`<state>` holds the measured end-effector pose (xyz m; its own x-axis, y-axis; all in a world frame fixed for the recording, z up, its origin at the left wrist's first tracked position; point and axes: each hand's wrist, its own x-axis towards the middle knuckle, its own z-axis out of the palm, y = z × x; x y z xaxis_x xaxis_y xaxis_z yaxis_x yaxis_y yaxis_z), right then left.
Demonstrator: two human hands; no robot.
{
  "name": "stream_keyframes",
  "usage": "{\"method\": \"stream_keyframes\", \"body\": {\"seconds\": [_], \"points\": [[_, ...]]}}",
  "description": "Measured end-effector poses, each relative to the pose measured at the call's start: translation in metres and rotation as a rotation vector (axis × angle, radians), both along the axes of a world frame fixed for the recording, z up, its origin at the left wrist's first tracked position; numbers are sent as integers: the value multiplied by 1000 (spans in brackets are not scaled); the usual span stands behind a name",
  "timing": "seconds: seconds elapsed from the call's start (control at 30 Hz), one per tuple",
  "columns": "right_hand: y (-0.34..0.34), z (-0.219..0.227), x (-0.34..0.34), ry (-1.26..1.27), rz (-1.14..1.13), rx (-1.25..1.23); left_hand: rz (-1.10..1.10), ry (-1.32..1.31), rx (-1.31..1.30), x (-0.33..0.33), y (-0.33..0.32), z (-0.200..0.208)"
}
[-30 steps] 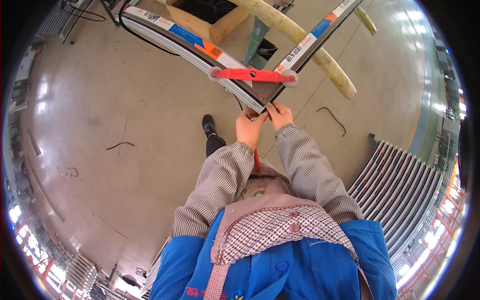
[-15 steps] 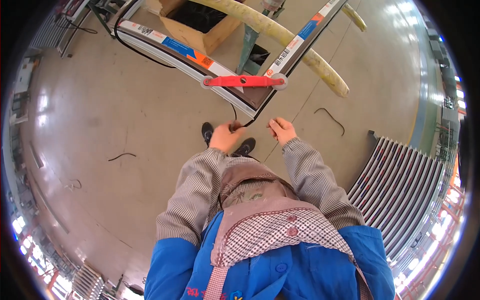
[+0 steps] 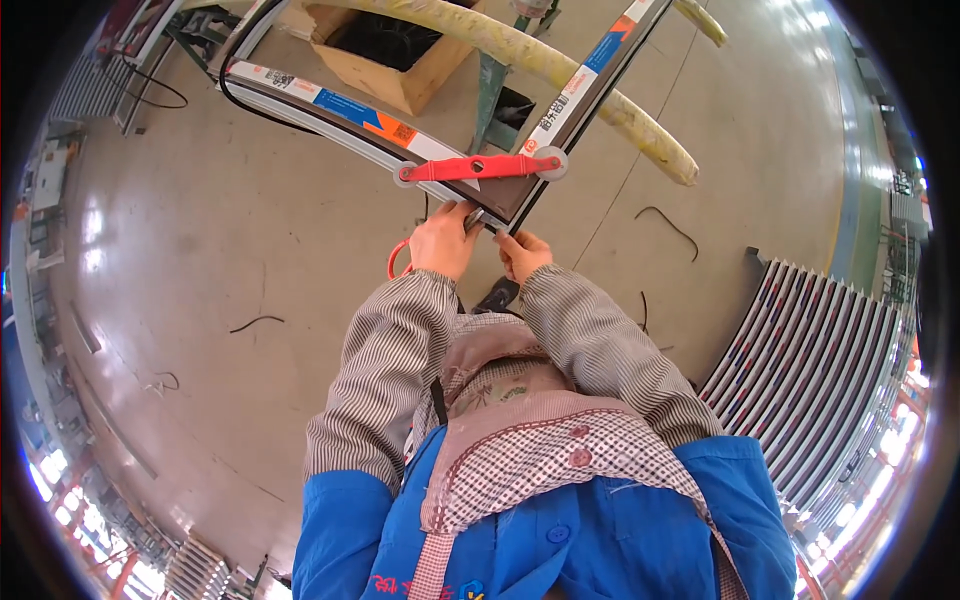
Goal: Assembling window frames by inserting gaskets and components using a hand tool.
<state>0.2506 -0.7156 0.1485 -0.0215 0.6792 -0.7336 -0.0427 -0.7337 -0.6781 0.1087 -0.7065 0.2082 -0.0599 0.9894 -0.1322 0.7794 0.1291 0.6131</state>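
Head cam: L grip [image 3: 440, 246], closed round red-handled tool [image 3: 393, 262], & R grip [image 3: 525, 256] both back at frame [image 3: 508, 196] corner vs 0.5s ago; can't tell if R's pinching. Dark strip [image 3: 644, 312] newly visible on floor [image 3: 230, 240]; corner work prob. resumed.

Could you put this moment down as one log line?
left hand: holding red-handled tool at corner of frame | right hand: at same corner, grip unclear | red bar: across frame near corner
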Motion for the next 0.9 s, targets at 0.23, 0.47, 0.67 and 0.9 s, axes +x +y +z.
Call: {"method": "stream_keyframes", "body": {"seconds": [0.23, 0.47, 0.67, 0.9], "points": [[7, 6, -7, -18, -32, -73, 41, 11, -155, -8, 8, 0], [14, 3, -18, -161, -51, -75, 81, 45, -86, 7, 5, -3], [5, 14, 24, -380, 301, 156, 381, -77, 184, 18, -21, -1], [37, 121, 30, -1060, 793, 1159, 661, -745, -212, 41, -22, -60]]}}
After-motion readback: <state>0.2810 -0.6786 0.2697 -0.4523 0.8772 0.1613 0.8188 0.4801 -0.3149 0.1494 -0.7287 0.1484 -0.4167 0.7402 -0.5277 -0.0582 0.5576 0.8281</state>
